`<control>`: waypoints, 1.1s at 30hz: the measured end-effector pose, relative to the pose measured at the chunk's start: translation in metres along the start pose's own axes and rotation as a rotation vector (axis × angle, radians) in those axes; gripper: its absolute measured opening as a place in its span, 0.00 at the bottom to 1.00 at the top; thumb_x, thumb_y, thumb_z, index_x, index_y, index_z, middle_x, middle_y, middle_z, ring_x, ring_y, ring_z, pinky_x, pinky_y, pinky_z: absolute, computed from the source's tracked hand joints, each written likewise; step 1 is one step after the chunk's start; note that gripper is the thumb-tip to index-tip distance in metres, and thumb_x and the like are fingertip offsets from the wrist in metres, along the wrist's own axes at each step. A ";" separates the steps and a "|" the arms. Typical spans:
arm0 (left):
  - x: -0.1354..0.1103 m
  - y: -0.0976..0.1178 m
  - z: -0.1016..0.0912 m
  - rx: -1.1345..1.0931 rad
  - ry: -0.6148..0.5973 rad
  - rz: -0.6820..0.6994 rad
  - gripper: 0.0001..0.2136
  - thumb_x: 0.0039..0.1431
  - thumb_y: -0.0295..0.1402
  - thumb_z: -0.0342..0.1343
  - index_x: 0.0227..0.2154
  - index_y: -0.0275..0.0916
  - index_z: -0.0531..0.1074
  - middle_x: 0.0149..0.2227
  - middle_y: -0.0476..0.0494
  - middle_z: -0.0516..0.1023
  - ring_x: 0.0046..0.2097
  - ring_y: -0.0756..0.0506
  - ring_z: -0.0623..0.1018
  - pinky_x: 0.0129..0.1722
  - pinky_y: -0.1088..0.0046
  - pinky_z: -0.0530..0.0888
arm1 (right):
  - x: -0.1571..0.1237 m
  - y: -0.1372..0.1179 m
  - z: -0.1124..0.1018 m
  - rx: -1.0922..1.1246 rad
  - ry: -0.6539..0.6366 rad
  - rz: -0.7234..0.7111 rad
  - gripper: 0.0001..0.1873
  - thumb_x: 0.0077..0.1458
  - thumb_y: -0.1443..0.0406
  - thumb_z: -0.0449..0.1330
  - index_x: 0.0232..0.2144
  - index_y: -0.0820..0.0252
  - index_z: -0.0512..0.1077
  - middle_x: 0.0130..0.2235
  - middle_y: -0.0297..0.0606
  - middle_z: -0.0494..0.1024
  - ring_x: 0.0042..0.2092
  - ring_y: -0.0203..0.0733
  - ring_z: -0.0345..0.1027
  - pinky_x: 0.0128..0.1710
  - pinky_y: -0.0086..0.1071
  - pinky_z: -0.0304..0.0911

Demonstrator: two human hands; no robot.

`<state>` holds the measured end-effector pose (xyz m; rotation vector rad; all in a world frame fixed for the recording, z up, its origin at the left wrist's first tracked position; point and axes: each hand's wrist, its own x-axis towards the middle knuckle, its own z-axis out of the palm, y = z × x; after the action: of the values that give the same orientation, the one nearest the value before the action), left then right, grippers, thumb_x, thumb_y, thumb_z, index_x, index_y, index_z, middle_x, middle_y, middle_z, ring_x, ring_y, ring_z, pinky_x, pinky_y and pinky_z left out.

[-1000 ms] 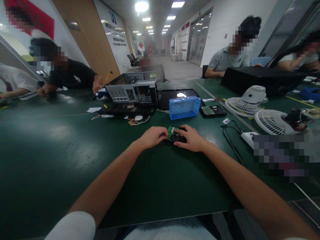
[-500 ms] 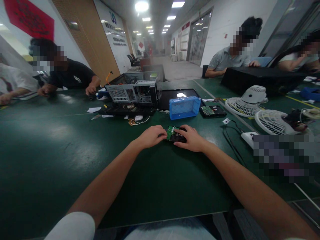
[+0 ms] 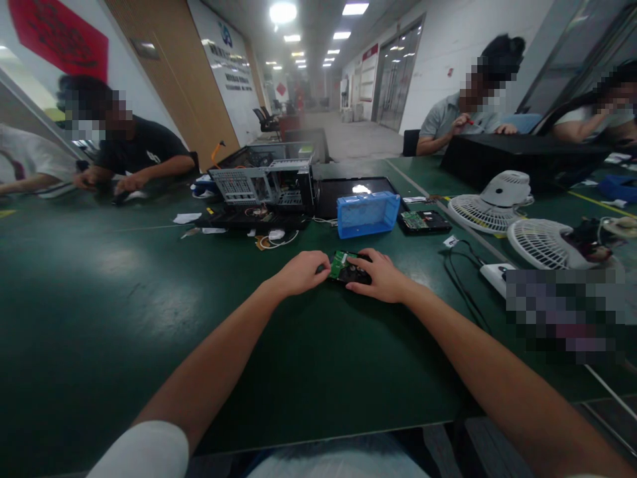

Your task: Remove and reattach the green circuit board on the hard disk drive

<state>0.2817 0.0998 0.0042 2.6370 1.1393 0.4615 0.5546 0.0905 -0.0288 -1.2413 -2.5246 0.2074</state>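
Note:
A hard drive point(image 3: 341, 267) with a green circuit board facing up lies on the green table in front of me. My right hand point(image 3: 381, 275) grips it from the right, with the thumb along the near edge and the fingers over the far part. At the drive's left edge is my left hand point(image 3: 306, 272), its thumb and fingers closed in a pinch. What those fingertips hold, if anything, is too small to tell. Behind the drive a blue plastic bin point(image 3: 368, 216) stands on its side. Another drive-like device with a circuit board point(image 3: 425, 222) lies to its right.
An opened computer case point(image 3: 259, 189) stands at the back left, with a white cable point(image 3: 281, 242) before it. White fan parts point(image 3: 490, 209) and a power strip point(image 3: 495, 273) with a black cable point(image 3: 465, 285) lie at right. Co-workers sit across the table, one beside a black case point(image 3: 517, 159).
My left fingertips have shifted very slightly left along the drive's edge. My right hand stays put. Across the table, one co-worker has raised a hand with a red tool; another has drawn their hands together.

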 end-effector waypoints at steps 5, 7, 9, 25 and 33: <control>0.000 0.002 -0.002 -0.029 0.006 -0.061 0.04 0.61 0.31 0.57 0.37 0.40 0.76 0.38 0.46 0.81 0.38 0.45 0.78 0.39 0.69 0.72 | 0.000 0.000 0.000 0.004 -0.002 0.001 0.41 0.58 0.39 0.59 0.67 0.51 0.65 0.62 0.53 0.64 0.60 0.63 0.62 0.60 0.58 0.57; 0.000 0.003 -0.002 -0.036 0.006 -0.050 0.04 0.61 0.31 0.57 0.38 0.40 0.75 0.38 0.47 0.81 0.39 0.45 0.79 0.41 0.69 0.72 | 0.000 0.000 0.000 0.000 -0.003 -0.004 0.41 0.58 0.39 0.58 0.66 0.51 0.65 0.62 0.53 0.64 0.60 0.64 0.63 0.60 0.58 0.57; 0.000 0.004 -0.001 -0.042 0.004 -0.027 0.04 0.62 0.30 0.57 0.38 0.40 0.75 0.39 0.47 0.81 0.40 0.45 0.79 0.43 0.69 0.72 | 0.000 0.001 0.001 -0.003 0.001 -0.009 0.41 0.58 0.39 0.58 0.66 0.51 0.65 0.62 0.53 0.64 0.60 0.64 0.62 0.60 0.58 0.57; 0.001 0.003 0.001 -0.052 -0.016 0.016 0.05 0.63 0.31 0.57 0.40 0.40 0.76 0.42 0.45 0.81 0.44 0.44 0.79 0.48 0.67 0.73 | 0.000 0.000 0.000 0.001 -0.003 -0.004 0.40 0.59 0.40 0.59 0.67 0.51 0.65 0.62 0.53 0.64 0.60 0.64 0.62 0.60 0.58 0.56; -0.001 -0.001 -0.006 -0.046 0.047 0.006 0.06 0.65 0.31 0.55 0.41 0.40 0.76 0.42 0.45 0.81 0.43 0.44 0.79 0.47 0.67 0.73 | 0.000 -0.001 -0.001 0.003 -0.007 -0.004 0.40 0.59 0.40 0.58 0.67 0.50 0.65 0.62 0.53 0.64 0.60 0.64 0.62 0.60 0.59 0.56</control>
<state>0.2784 0.1003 0.0095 2.6040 1.1208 0.5473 0.5543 0.0902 -0.0281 -1.2367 -2.5314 0.2143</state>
